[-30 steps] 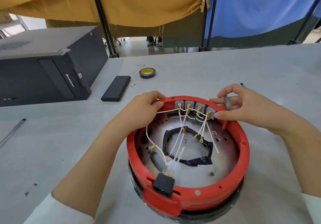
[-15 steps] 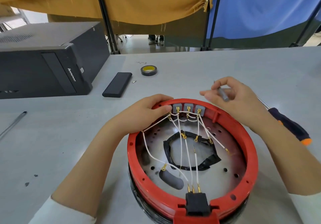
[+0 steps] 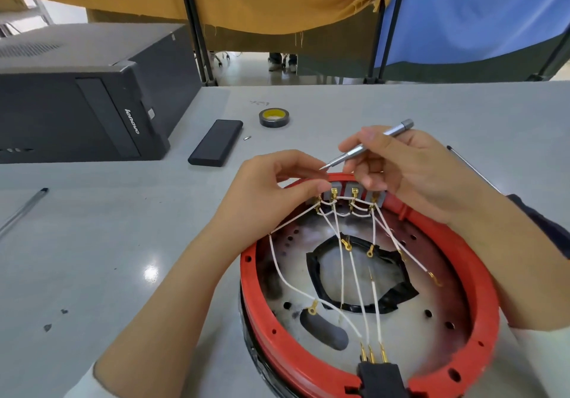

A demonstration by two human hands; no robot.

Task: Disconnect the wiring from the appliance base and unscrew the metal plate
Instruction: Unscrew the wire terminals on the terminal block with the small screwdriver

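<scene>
The round red plastic appliance base (image 3: 367, 277) sits at lower right of the frame. The left hand (image 3: 271, 194) pinches a thin white wire (image 3: 308, 181) beside the grey terminal blocks (image 3: 354, 195); the right hand (image 3: 410, 169) grips a slim silver screwdriver (image 3: 367, 146). Wiring removal seems underway; next, seat the tip on a terminal

- My right hand (image 3: 410, 175) has turned the small silver screwdriver (image 3: 367, 147) out, so its tip now points at the terminals (image 3: 354, 195).
- My left hand (image 3: 277, 187) has shifted from the red rim (image 3: 481, 274) to pinching a white wire (image 3: 296, 217) at the leftmost terminal.
</scene>
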